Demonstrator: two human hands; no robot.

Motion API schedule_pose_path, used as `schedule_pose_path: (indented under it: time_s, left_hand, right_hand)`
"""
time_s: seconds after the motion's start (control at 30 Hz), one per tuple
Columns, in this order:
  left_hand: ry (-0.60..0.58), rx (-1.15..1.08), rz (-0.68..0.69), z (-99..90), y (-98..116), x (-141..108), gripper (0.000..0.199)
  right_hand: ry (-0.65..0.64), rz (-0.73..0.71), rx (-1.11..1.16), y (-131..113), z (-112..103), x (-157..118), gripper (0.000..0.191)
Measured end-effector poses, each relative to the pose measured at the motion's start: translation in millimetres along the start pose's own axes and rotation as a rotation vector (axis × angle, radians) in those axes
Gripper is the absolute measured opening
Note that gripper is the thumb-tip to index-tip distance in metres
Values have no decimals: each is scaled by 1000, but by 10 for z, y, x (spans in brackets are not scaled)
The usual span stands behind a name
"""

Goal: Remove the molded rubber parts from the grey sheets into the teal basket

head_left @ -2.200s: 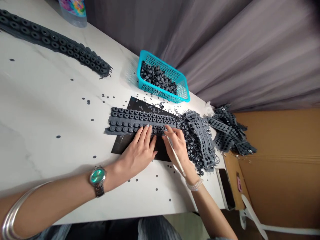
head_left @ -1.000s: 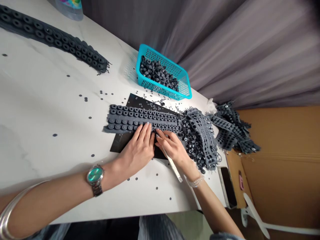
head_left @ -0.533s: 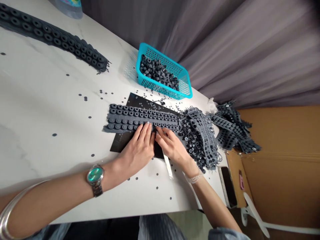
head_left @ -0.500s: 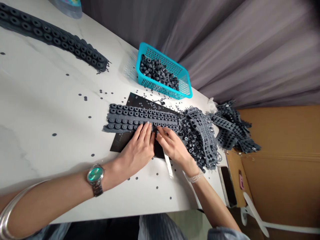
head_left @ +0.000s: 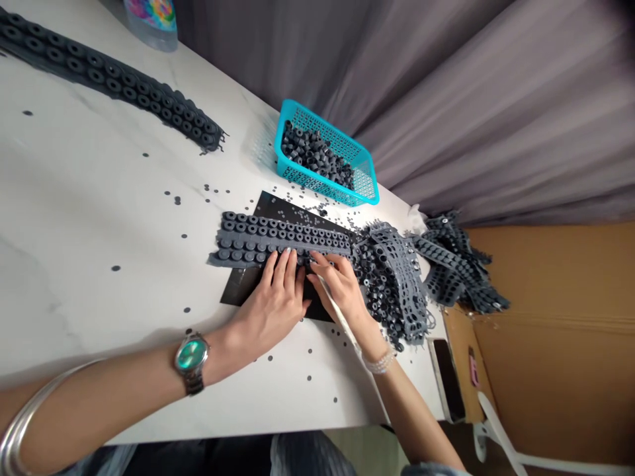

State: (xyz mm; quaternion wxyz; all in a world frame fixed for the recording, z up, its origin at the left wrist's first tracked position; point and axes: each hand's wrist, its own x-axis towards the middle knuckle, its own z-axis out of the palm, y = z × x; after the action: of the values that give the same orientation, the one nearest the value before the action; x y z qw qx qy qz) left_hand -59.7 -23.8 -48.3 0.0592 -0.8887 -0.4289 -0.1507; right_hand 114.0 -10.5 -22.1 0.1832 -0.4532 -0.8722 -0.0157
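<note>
A grey rubber strip with rows of ring-shaped pieces lies across a black mat. My left hand rests at its near edge with stretched fingers, the fingertips touching the lower row of rings. Just right of it, my right hand is closed around a slim white stick-like tool, whose working end is hidden by the fingers at the strip's near edge. Beside that hand is a heap of loose black rubber rings, with a perforated grey rubber sheet lying over part of it.
Behind the mat stands a turquoise basket of small rubber rings. Another ringed strip lies back left, near a bottle. More perforated strips pile up at right, above a phone. Small dark discs dot the white table.
The white tool has swung from pointing down toward the table to lying back along my right palm and wrist. My left fingers remain on the strip. The whole view has shifted slightly.
</note>
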Motion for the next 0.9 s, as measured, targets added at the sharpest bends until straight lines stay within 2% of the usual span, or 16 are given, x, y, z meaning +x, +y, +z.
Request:
schedule_pose_path:
  time_s: [0.27, 0.4, 0.6, 0.9]
  left_hand:
    - [15, 45, 39, 13, 5, -16, 48]
    - [3, 60, 40, 5, 10, -15, 48]
    - [-4, 20, 31, 9, 7, -11, 51]
    - [-14, 57, 36, 14, 18, -17, 50]
  right_hand:
    - [-109, -42, -32, -47, 27, 102, 18]
    - [-112, -39, -16, -24, 49, 106, 19]
    - [-35, -34, 51, 7, 34, 103, 18]
    - [-124, -79, 10, 13, 9, 140, 20]
